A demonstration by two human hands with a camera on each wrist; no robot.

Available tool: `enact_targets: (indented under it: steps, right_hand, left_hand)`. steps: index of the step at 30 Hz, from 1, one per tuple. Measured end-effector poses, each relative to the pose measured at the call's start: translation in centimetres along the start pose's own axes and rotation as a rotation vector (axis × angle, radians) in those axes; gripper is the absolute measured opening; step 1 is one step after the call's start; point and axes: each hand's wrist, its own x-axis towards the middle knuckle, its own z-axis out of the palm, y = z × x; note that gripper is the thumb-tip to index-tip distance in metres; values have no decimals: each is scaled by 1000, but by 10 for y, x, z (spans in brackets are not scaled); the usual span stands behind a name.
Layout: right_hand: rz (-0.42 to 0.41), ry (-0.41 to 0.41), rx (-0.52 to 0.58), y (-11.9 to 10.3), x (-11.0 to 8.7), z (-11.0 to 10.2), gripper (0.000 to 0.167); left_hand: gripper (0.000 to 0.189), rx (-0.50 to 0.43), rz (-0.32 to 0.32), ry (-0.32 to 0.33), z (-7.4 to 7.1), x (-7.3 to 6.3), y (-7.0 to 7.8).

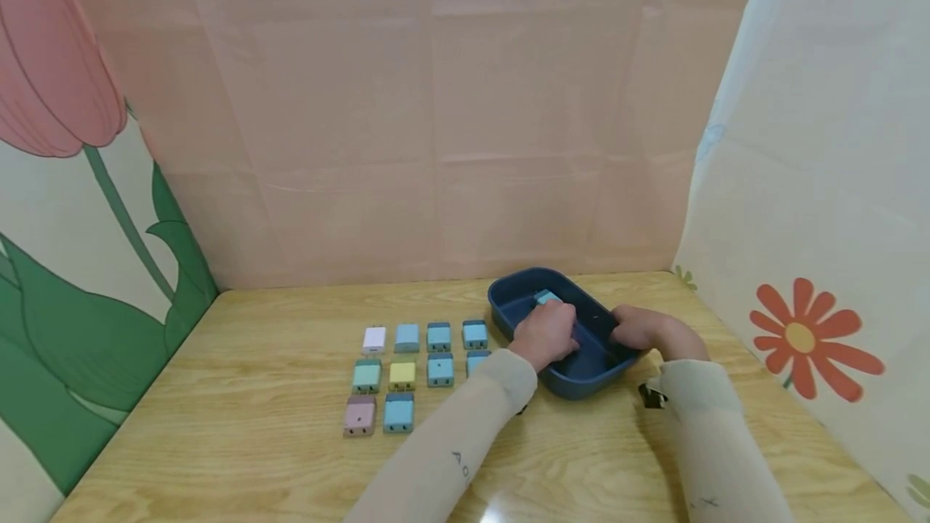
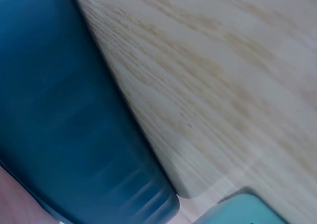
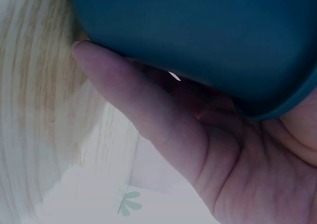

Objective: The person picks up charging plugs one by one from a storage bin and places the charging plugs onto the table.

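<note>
A dark blue rectangular basin (image 1: 581, 384) stands at an angle on the wooden table. My right hand (image 1: 639, 328) grips its right rim, and in the right wrist view the thumb (image 3: 133, 95) lies along the basin's outer wall. My left hand (image 1: 546, 333) reaches down into the basin with bent fingers. Its fingertips are hidden, so whether they pinch anything cannot be told. Just beyond them a light blue plug adapter (image 1: 546, 295) shows inside the basin. The left wrist view holds mostly the basin's ribbed outer wall (image 2: 84, 115).
Left of the basin, several small plug adapters lie in rows: white (image 1: 374, 340), yellow (image 1: 403, 376), green (image 1: 366, 376), pink (image 1: 359, 416) and blue (image 1: 398, 413). My left sleeve (image 1: 450, 434) partly covers the row ends. A pink backdrop (image 1: 436, 144) rises behind the table.
</note>
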Motion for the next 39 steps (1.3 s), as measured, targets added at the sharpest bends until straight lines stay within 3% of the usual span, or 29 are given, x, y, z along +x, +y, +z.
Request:
enact_targets:
  steps: [6, 20, 31, 39]
  right_hand:
    - [-7, 4, -8, -1, 2, 0, 40]
    - [-19, 2, 1, -4, 2, -1, 36]
    - [-44, 21, 12, -2, 2, 1, 29]
    - [-39, 17, -3, 1, 0, 1, 29]
  left_hand:
    - [14, 0, -18, -20, -3, 0, -1]
    - [17, 18, 9, -13, -3, 1, -2]
    - [14, 79, 152, 47, -2, -1, -7]
    - [20, 88, 160, 85, 0, -2, -4]
